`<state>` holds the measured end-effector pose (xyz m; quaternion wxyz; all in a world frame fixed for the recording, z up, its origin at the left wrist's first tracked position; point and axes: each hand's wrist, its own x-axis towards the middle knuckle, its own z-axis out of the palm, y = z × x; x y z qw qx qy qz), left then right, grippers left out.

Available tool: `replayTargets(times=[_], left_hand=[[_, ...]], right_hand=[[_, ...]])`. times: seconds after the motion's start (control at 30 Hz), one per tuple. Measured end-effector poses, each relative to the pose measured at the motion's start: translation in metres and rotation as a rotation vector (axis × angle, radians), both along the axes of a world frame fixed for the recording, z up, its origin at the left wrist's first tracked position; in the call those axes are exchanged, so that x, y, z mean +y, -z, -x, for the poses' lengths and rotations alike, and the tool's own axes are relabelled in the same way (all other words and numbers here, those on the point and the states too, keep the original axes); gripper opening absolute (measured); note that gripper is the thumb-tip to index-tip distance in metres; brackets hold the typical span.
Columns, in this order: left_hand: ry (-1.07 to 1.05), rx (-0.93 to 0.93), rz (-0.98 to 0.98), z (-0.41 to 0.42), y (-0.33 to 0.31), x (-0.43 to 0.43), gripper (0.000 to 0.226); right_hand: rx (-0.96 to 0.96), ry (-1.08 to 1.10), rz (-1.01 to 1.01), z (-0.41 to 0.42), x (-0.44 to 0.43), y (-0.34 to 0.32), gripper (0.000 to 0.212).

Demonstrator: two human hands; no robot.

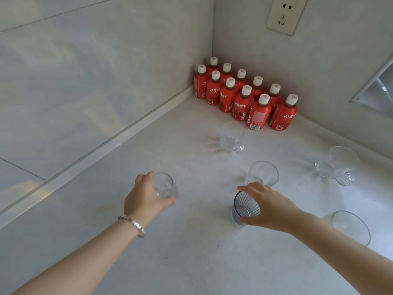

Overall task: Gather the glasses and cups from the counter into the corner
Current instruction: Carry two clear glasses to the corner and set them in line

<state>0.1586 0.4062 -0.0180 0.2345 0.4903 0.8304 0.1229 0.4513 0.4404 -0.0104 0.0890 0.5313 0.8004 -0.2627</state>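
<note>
A: White tiled walls meet in a corner, and the pale bench (191, 252) runs into it. Red juice bottles (244, 99) stand packed in that corner, under a wall socket (286, 14).

B: Where are the glasses?

A: Six are scattered on the bench, all in front of the bottles. The left hand (144, 199) is wrapped around a smooth clear glass (164, 186); thumb and fingers close on its side wall. The right hand (270, 207) curls over a ribbed glass (245, 206), with the thumb low on its near side and the fingers at the rim. I think it grasps it, but the grip is looser than the left one.

B: And the others?

A: A plain tumbler (262, 173) is just beyond the right hand. A handled cup (231, 136) is nearest the bottles, a second handled cup (336, 165) is well apart at the right, and a wide glass (350, 226) is beside the right forearm.

B: How will they handle?

A: I judge them light, stiff and fragile, and the smooth walls are slippery. It is better to hold each one around the middle of the wall, or by the handle, and to set it down softly so that glass does not knock on glass.
</note>
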Motion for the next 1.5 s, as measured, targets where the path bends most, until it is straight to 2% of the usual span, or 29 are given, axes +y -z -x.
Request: replayTargets(times=[0.07, 0.2, 0.4, 0.57, 0.8, 1.07, 1.27, 1.5], left_hand=[[-0.027, -0.044, -0.013, -0.002, -0.006, -0.027, 0.093], [-0.172, -0.097, -0.054, 0.034, -0.010, -0.116, 0.089], [-0.212, -0.051, -0.090, 0.048, -0.021, -0.154, 0.086], [-0.457, -0.025, -0.123, 0.116, -0.032, -0.268, 0.081], [-0.621, 0.052, -0.062, 0.226, -0.039, -0.430, 0.084], [-0.684, 0.137, 0.024, 0.350, -0.044, -0.586, 0.089], [-0.775, 0.113, 0.067, 0.394, -0.042, -0.653, 0.087], [-0.937, 0.094, 0.104, 0.421, -0.028, -0.680, 0.081]], right_hand=[[-0.011, 0.028, 0.000, 0.001, -0.011, 0.008, 0.090], [-0.019, -0.017, -0.125, 0.042, -0.033, 0.009, 0.083], [0.024, -0.005, -0.161, 0.067, -0.048, -0.004, 0.082], [0.165, -0.268, -0.108, 0.194, -0.121, -0.028, 0.085], [0.232, -0.504, -0.020, 0.361, -0.262, -0.025, 0.086], [0.130, -0.535, 0.087, 0.509, -0.403, 0.000, 0.086], [0.055, -0.602, 0.089, 0.610, -0.452, 0.007, 0.086], [0.228, -0.546, 0.058, 0.751, -0.448, 0.006, 0.087]])
